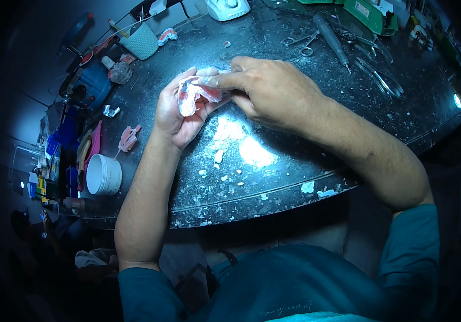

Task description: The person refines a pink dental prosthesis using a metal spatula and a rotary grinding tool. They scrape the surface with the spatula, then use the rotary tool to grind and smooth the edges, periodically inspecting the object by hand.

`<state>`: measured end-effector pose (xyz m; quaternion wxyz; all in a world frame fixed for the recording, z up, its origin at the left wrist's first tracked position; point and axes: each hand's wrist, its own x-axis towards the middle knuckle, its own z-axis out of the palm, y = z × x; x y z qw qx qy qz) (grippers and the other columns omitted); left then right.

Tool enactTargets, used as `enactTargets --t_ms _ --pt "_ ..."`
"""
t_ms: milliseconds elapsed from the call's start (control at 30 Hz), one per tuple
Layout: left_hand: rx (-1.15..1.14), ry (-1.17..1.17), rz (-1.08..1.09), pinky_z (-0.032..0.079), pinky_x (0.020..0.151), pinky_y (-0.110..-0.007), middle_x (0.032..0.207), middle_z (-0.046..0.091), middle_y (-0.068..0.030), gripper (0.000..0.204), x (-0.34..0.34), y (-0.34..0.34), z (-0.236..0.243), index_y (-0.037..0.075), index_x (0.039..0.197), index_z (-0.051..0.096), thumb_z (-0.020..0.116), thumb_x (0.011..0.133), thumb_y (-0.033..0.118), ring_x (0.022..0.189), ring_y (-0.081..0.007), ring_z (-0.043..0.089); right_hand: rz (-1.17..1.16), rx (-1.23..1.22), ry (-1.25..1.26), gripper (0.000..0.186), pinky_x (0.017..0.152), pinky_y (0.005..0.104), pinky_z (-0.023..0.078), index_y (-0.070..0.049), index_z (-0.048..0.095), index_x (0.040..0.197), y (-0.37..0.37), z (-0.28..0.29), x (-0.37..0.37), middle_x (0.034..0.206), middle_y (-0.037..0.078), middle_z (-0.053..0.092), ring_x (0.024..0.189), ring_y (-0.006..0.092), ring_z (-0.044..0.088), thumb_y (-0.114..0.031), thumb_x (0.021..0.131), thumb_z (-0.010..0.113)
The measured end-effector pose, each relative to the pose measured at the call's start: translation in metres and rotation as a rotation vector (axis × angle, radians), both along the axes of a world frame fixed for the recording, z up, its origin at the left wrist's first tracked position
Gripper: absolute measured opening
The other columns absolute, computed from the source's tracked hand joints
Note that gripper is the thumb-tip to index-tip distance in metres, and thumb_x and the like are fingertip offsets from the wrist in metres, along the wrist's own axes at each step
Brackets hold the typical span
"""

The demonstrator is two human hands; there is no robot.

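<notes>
Denture cast [195, 94], pink base caked with white plaster, lumpy and uneven, held above the dark speckled worktop [295, 134]. Left hand [179, 115] cups it from below, fingers curled round it. Right hand [270, 91] pinches its upper edge with thumb and forefinger. White crumbs [219, 155] lie beneath.

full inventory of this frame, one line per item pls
pink-and-white dental cast: 1, held in both hands above the bench
bench top: 1, dark, speckled with white chips
white tub: 1, front left edge
mint cup: 1, back left, holding tools
blue device: 1, far left
scissors: 1 pair, metal, back centre
handpiece: 1, grey, back right
left hand: cupping the cast
right hand: fingers pinching the cast
</notes>
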<state>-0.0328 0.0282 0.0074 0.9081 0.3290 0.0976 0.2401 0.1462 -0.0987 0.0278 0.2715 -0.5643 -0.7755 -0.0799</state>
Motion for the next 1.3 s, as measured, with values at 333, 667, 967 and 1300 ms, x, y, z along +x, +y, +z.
enactTargets --t_ms 333,667,967,1300 --pt "0.196 0.126 0.015 0.055 0.099 -0.049 0.105 0.066 -0.0238 0.046 0.000 -0.003 -0.003 -0.008 0.114 0.056 0.035 0.101 0.030 0.103 -0.0328 0.068 0.057 -0.014 0.113 0.027 0.078 0.0402 0.062 -0.008 0.069 0.118 0.001 -0.002 -0.004 0.095 0.017 0.071 0.087 0.0268 0.073 -0.016 0.092 0.063" --pt "0.095 0.074 -0.031 0.057 0.093 -0.044 0.108 0.066 -0.0211 0.042 0.005 -0.006 -0.003 -0.006 0.113 0.057 0.036 0.100 0.027 0.102 -0.0291 0.067 0.060 -0.049 0.176 0.029 0.078 0.0419 0.061 -0.008 0.070 0.117 0.000 -0.001 -0.004 0.092 0.017 0.073 0.085 0.0264 0.074 -0.012 0.092 0.058" --pt "0.162 0.246 0.275 0.054 0.086 -0.037 0.100 0.063 -0.0160 0.040 0.018 -0.021 -0.006 -0.004 0.107 0.057 0.033 0.101 0.028 0.091 -0.0223 0.064 0.000 -0.122 0.287 0.030 0.080 0.0452 0.060 -0.007 0.072 0.115 -0.007 0.004 -0.016 0.092 0.020 0.073 0.085 0.0296 0.074 -0.007 0.088 0.059" --pt "0.226 0.220 0.322 0.052 0.091 -0.038 0.103 0.064 -0.0180 0.043 0.021 -0.022 -0.006 -0.007 0.107 0.059 0.032 0.101 0.026 0.097 -0.0246 0.063 -0.029 -0.181 0.442 0.025 0.084 0.0483 0.059 -0.005 0.071 0.113 -0.008 0.003 -0.028 0.095 0.021 0.072 0.088 0.0324 0.073 -0.015 0.093 0.060"
